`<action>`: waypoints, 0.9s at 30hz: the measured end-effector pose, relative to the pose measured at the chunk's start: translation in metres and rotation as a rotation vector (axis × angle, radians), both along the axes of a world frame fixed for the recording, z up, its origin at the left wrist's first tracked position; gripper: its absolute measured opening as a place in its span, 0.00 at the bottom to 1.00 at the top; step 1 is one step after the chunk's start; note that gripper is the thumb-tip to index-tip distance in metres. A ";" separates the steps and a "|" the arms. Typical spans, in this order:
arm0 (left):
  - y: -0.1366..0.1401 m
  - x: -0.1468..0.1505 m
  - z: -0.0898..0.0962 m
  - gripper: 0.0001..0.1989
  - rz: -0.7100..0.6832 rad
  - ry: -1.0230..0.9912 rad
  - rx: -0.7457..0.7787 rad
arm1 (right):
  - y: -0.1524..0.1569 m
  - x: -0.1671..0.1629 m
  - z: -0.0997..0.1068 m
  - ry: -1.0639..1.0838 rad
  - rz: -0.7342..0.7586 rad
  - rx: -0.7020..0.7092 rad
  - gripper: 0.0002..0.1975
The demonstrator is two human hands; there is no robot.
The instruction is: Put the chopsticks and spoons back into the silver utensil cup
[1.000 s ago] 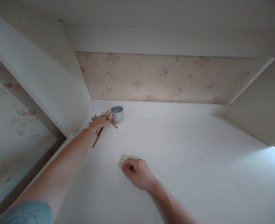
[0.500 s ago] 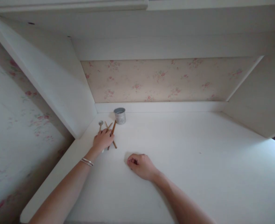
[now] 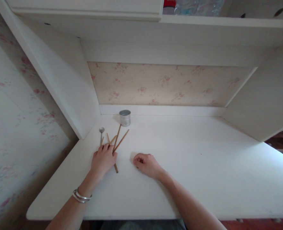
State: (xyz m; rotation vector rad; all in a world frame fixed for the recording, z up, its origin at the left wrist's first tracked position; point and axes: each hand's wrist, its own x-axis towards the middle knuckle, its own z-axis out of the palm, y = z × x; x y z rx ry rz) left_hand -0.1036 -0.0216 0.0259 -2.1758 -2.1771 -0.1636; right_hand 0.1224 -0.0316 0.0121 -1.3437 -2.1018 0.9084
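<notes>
My left hand (image 3: 104, 159), with silver bangles at its wrist, lies palm down at the left of the desk. Its bent fingers close over several thin brown wooden chopsticks (image 3: 121, 140), which fan out beyond the fingertips and thumb; one end (image 3: 116, 168) shows below the thumb. A small metal spoon (image 3: 101, 130) points away from the fingers, its lower handle hidden by the hand. Behind the sticks a grey metal cup (image 3: 125, 118) with small holes stands upright. My right hand (image 3: 147, 164) rests on the desk in a loose fist, with nothing visible in it.
The white desk (image 3: 179, 185) has a raised back strip (image 3: 170, 110) and side panels left (image 3: 57, 76) and right (image 3: 271, 95). Overhead hangs a shelf (image 3: 155, 30), with clear plastic bottles (image 3: 196, 7) on it. Flowered wallpaper (image 3: 26, 105) covers the wall at left.
My left hand has drawn back toward me, and the chopsticks lie spread differently, one now leaning right. My right hand stays in its fist. The view has shifted, showing the shelf's bottles and desk's front edge.
</notes>
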 end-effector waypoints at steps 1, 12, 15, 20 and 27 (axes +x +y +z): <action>-0.004 -0.001 0.000 0.16 -0.002 0.001 0.004 | 0.000 0.000 0.000 0.000 -0.001 -0.002 0.09; 0.037 0.006 0.000 0.22 0.054 -0.041 -0.039 | -0.001 -0.003 0.002 0.010 -0.004 0.004 0.10; 0.054 0.008 0.000 0.21 0.080 -0.053 -0.037 | -0.001 -0.003 0.002 0.001 -0.007 0.007 0.10; 0.062 0.004 -0.006 0.17 0.069 -0.055 0.020 | -0.001 -0.002 0.001 -0.008 -0.003 0.016 0.10; 0.043 -0.005 -0.018 0.18 0.040 -0.027 0.079 | -0.001 -0.002 0.003 -0.019 -0.002 -0.006 0.10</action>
